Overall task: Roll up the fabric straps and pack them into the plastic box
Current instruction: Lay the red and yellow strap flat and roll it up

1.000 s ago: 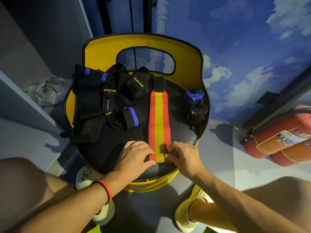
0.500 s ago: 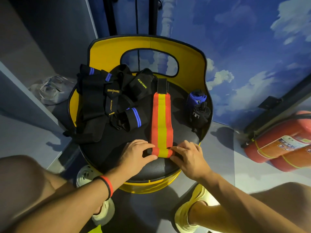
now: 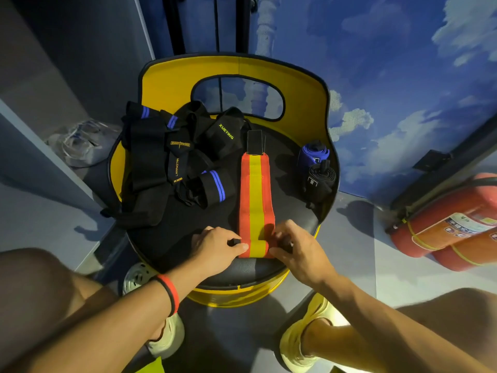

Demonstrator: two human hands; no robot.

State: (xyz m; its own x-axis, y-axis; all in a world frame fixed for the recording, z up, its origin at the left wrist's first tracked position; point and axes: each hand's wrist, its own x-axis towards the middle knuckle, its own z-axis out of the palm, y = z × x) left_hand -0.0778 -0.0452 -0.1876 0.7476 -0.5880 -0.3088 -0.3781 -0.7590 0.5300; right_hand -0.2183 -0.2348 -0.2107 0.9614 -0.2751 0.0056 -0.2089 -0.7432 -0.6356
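An orange strap with a yellow middle stripe (image 3: 254, 195) lies lengthwise on the black seat of a yellow chair (image 3: 188, 232). Its near end is curled into a small roll. My left hand (image 3: 217, 247) pinches the roll's left side and my right hand (image 3: 295, 247) holds its right side. A heap of black straps with blue stripes (image 3: 174, 162) lies on the seat's left half. A rolled blue strap (image 3: 313, 154) and a rolled black strap (image 3: 320, 179) rest at the seat's right edge. A clear plastic box (image 3: 80, 144) sits on the floor, left of the chair.
Two red fire extinguishers (image 3: 451, 224) lie on the floor at the right. The chair's yellow backrest (image 3: 236, 68) rises behind the seat. My knees and pale shoes flank the chair's front. A blue wall painted with clouds stands behind.
The near end of the orange and yellow strap has been turned over into a thicker roll, and both hands have shifted slightly up the seat with it.
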